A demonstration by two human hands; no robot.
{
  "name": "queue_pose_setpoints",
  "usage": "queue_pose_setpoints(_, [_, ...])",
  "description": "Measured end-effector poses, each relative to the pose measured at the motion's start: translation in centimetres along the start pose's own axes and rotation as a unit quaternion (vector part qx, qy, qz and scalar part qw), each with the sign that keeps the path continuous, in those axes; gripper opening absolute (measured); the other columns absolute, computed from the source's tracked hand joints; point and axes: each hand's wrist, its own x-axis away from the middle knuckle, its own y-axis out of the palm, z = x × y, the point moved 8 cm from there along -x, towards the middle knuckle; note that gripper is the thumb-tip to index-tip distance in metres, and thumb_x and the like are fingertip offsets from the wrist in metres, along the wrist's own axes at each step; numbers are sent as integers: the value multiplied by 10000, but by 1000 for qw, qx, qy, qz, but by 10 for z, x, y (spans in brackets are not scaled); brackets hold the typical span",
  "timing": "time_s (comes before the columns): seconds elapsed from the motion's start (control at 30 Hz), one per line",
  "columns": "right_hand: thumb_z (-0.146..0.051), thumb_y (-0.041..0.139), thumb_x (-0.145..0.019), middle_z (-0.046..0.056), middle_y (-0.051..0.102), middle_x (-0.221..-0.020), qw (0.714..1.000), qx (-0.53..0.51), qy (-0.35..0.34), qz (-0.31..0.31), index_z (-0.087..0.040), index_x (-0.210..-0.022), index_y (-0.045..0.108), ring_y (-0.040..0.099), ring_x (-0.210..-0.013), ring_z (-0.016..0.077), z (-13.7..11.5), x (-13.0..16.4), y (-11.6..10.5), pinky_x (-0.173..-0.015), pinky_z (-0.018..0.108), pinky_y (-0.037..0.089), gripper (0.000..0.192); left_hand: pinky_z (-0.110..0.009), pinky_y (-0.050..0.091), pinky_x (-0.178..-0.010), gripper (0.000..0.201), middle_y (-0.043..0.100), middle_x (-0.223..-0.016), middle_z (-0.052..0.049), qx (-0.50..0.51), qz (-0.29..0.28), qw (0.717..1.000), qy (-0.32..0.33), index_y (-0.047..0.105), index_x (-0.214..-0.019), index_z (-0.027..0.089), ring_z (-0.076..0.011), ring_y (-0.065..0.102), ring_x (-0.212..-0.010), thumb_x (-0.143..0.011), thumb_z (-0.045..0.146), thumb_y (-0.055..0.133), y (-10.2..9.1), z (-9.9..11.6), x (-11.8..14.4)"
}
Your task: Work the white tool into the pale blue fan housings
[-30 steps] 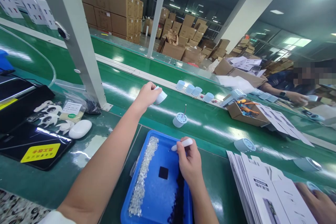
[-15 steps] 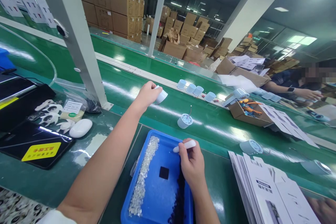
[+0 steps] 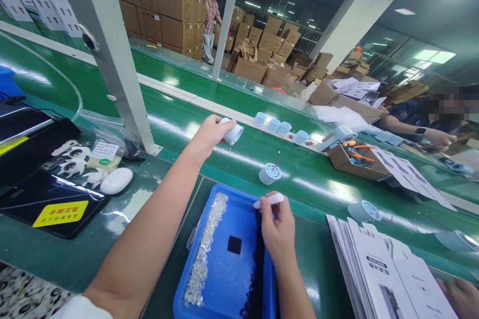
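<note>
My left hand (image 3: 213,135) grips a pale blue plastic cup-shaped housing (image 3: 234,133), tilted over the green conveyor belt (image 3: 179,132). In my right hand (image 3: 277,224) a white pen-like stick (image 3: 270,200) is pinched, its narrow tip pointing left over the far right corner of the blue tray (image 3: 178,290). Small clear pieces (image 3: 204,254) line the tray's left side. Dark little pieces (image 3: 254,279) fill its right side, and a black square (image 3: 234,244) lies in the middle. Another pale blue housing (image 3: 270,174), with a wire sticking up, stands on the belt between my hands.
Several pale blue cups (image 3: 273,125) sit along the belt's divider. More housings (image 3: 364,211) lie on the belt at right, behind a stack of white flat boxes (image 3: 396,269). A grey post (image 3: 108,60) and a white mouse (image 3: 116,181) are at left. A co-worker's hand (image 3: 441,138) is far right.
The housing in my left hand has turned so its end faces more toward me. My right hand has shifted slightly right. The belt housings have moved right, and a person appears in the background.
</note>
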Motion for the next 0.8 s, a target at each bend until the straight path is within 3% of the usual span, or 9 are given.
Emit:
queue_pose_setpoints(0.07, [-459,516,-898,-3,582,-739,998,-14,21,53,-205,-911,507,559,-631,146,6,-2,-9,-611,282,446,254,-300,500,-590,181,584,-764,-25,7,-8,1000,7,461,-743,183,-154,583,-656,-773,228,634,2,2,2])
queue_pose_setpoints(0.13, [-473,504,-902,-8,576,-735,997,-19,38,67,-203,-910,502,546,-622,138,11,-3,-11,-602,276,434,269,-313,510,-616,141,593,-764,-25,14,-18,1000,14,491,-755,176,-154,587,-657,-790,218,621,5,4,3])
queue_pose_setpoints(0.53, [-497,493,-900,-19,550,-711,996,-10,57,64,-205,-882,503,527,-624,139,18,-5,-10,-610,282,414,292,-324,502,-645,104,603,-699,-20,28,-41,999,11,556,-727,160,-149,574,-614,-785,212,626,10,5,5])
queue_pose_setpoints(0.8, [-442,526,-899,-31,543,-684,996,-44,38,68,-209,-859,502,525,-573,122,8,-2,-14,-564,256,434,237,-322,500,-639,91,608,-699,-26,23,-46,999,2,557,-737,159,-153,571,-623,-800,212,597,13,4,6])
